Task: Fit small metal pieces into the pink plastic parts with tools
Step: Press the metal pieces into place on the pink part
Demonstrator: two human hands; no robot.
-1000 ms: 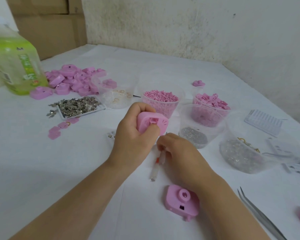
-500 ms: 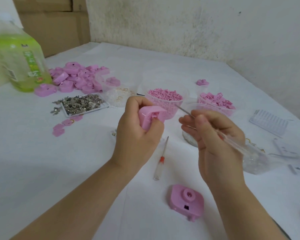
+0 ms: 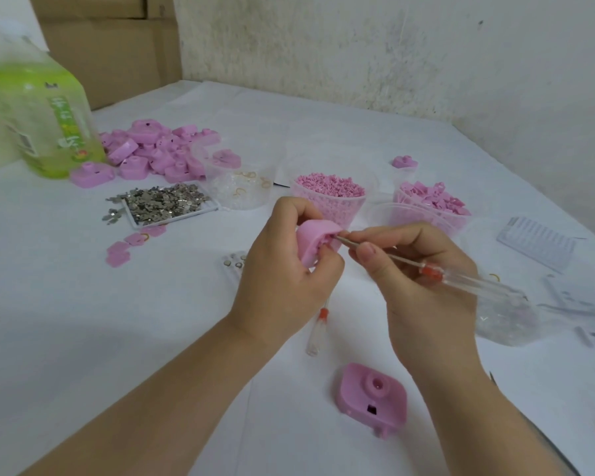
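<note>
The left hand point(image 3: 282, 269) is raised over the middle of the white table point(image 3: 66, 304), thumb and fingers curled round a pink plastic part point(image 3: 315, 243) that is turned with its opening toward the right. The right hand point(image 3: 423, 280) pinches the metal shaft of a clear-handled screwdriver point(image 3: 461, 276) between thumb and fingertips, and the tip touches the part's opening just beside the left thumb. The handle runs back to the right, over a clear cup point(image 3: 509, 317). Under the hands, a 2nd screwdriver point(image 3: 318, 329) lies on the table, its upper end hidden by the left hand. Nearer the person, a 2nd pink part point(image 3: 371, 395) lies flat, apart from both forearms. Past the hands, a row stands close together: a tray of small metal pieces point(image 3: 165, 202) with a few spilled over its left rim, a clear tub point(image 3: 241, 187) with wire rings in it, a cup of pink pellets point(image 3: 328, 194) just behind the held part, and a cup of pink clips point(image 3: 433, 201). A heap of pink parts point(image 3: 158, 149) lies behind the tray, touching a green bottle point(image 3: 38, 115) near the table's left side. A white ribbed piece point(image 3: 536, 242) lies near the right edge, where the table meets the wall. The widest bare stretch of table is at the left front, beside the left forearm; the far half, up to the wall and the cardboard boxes point(image 3: 110, 46), holds only 1 stray pink piece point(image 3: 404, 162).
</note>
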